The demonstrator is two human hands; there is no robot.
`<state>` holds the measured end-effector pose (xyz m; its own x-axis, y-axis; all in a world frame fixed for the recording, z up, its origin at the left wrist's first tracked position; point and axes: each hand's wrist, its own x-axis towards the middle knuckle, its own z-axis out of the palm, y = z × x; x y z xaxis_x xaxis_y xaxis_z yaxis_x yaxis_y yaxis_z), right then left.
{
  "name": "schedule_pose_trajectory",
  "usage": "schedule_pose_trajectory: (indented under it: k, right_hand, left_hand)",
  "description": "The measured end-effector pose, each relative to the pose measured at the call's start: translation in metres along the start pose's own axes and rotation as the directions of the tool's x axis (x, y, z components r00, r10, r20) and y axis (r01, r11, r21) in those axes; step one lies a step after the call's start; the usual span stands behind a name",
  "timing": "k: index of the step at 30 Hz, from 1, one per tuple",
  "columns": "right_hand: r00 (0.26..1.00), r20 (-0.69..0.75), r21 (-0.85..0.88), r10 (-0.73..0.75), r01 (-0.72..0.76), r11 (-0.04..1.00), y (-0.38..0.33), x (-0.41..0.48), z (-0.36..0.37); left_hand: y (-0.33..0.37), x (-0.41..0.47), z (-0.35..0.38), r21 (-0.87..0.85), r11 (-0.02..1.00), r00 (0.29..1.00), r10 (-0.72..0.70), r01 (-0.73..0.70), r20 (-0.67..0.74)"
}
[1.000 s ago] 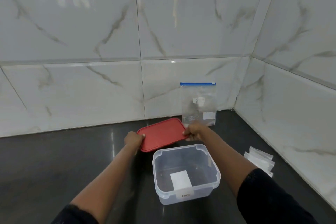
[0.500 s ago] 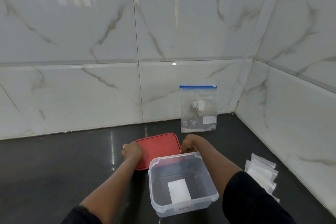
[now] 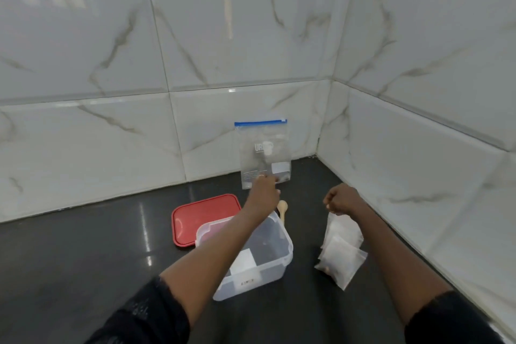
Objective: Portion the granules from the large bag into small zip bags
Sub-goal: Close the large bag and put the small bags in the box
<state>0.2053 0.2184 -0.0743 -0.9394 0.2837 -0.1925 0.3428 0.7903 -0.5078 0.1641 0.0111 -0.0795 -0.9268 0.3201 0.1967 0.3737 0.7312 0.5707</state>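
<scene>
The large clear bag (image 3: pixel 262 148) with a blue zip strip leans upright against the back wall. My left hand (image 3: pixel 264 190) reaches over the open clear plastic container (image 3: pixel 279 257) and touches the bag's lower edge; whether the fingers grip it is hard to tell. My right hand (image 3: pixel 342 200) is closed on the top of a bunch of small clear zip bags (image 3: pixel 342 248), which hang from it above the counter to the right of the container. The granules themselves are hard to make out.
The container's red lid (image 3: pixel 201 215) lies flat on the dark counter (image 3: pixel 83 254), left of and behind the container. A pale wooden spoon (image 3: pixel 282 208) lies behind the container. Marble-tiled walls close off the back and right sides, forming a corner.
Both hands let go of the red lid, now lying on the counter. My left hand went forward to the large bag. My right hand lifted the small zip bags from the right.
</scene>
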Motion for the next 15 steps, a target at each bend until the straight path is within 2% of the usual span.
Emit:
schedule_pose_trajectory:
  k: [3, 7, 11, 12, 15]
  right_hand:
    - [0.999, 0.012, -0.138, 0.043, -0.041, 0.990, 0.034, -0.010, -0.004]
    - [0.997, 0.055, -0.294, 0.062, -0.043, 0.955, 0.063, -0.011, 0.003]
    - [0.998, 0.047, -0.295, 0.046, -0.031, 0.955, 0.084, -0.016, 0.021]
    - [0.998, 0.046, -0.281, 0.041, -0.027, 0.959, 0.087, -0.018, 0.025]
    - [0.999, 0.022, -0.218, 0.046, -0.040, 0.975, 0.093, -0.021, 0.030]
  left_hand:
    - [0.035, -0.008, 0.036, -0.002, 0.978, 0.962, 0.205, -0.208, 0.180]
    - [0.072, -0.022, 0.089, 0.117, 0.877, 0.815, 0.372, -0.465, 0.445]
    - [0.083, -0.032, 0.132, 0.339, 0.643, 0.675, 0.391, -0.687, 0.626]
    - [0.082, -0.033, 0.137, 0.371, 0.598, 0.662, 0.390, -0.711, 0.640]
    - [0.083, -0.030, 0.147, 0.423, 0.558, 0.674, 0.383, -0.714, 0.631]
